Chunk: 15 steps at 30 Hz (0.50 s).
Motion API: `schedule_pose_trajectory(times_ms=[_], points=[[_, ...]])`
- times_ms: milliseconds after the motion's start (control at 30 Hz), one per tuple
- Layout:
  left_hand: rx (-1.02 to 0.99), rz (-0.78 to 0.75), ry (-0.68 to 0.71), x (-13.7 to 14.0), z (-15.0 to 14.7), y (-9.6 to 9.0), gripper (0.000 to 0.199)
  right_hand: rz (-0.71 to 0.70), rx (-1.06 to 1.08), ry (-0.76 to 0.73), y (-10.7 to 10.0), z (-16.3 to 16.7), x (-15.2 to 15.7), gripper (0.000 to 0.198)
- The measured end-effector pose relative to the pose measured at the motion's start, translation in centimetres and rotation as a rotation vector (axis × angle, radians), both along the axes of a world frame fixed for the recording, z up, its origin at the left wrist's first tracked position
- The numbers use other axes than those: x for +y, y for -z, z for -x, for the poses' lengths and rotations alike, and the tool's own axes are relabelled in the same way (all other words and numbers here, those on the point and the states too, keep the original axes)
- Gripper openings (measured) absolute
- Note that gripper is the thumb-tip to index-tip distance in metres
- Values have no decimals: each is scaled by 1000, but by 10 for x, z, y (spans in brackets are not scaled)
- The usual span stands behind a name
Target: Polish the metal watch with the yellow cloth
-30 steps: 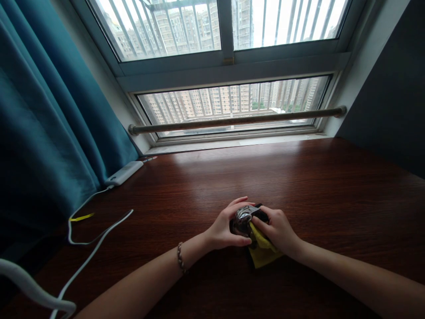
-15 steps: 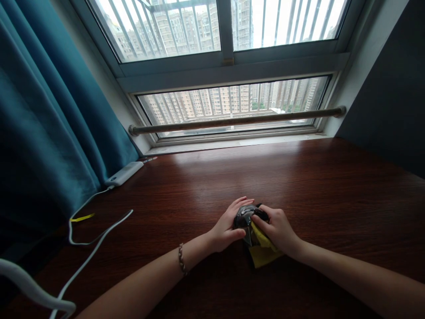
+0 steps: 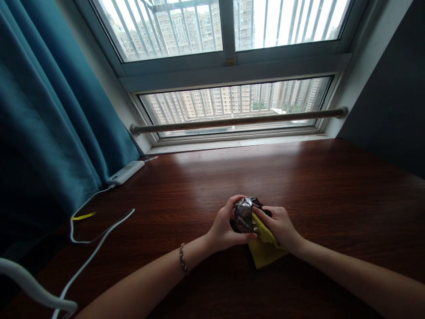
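My left hand (image 3: 226, 226) is curled round the left side of a dark, shiny rounded object (image 3: 244, 217), its thumb along the near side. The object has a glossy, reflective surface; its exact kind I cannot make out. From the right, my right hand (image 3: 280, 228) pinches a yellow cloth (image 3: 267, 250) and presses it against the object's right side. Part of the cloth hangs down onto the brown wooden tabletop (image 3: 199, 186). Fingers of both hands hide some of the object.
A white power strip (image 3: 126, 173) lies by the blue curtain (image 3: 59, 110) at the left. White cables (image 3: 96, 252) and a yellow strip (image 3: 83, 216) are on the table's left side. Behind the table, a metal bar (image 3: 239, 121) crosses the window.
The shiny object has turned in my hands, showing more of its glossy side. My left hand has closed further round it, thumb moved right. The right hand keeps the cloth against it.
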State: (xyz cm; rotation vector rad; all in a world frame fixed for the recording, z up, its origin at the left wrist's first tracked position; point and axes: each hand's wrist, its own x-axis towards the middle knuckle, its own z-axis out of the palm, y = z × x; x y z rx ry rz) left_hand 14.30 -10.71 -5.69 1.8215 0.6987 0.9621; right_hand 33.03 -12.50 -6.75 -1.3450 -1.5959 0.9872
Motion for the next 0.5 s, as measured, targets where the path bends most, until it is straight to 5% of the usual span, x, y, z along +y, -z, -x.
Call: schedule_pose_trajectory(times_ms=[200,500], points=[[-121,274,30,8,3,2,61,3,-71,-7,0,1,1,52],[92,-88,123,7,6,1,74,-54,-181,-26,-2,-1,-1,45]])
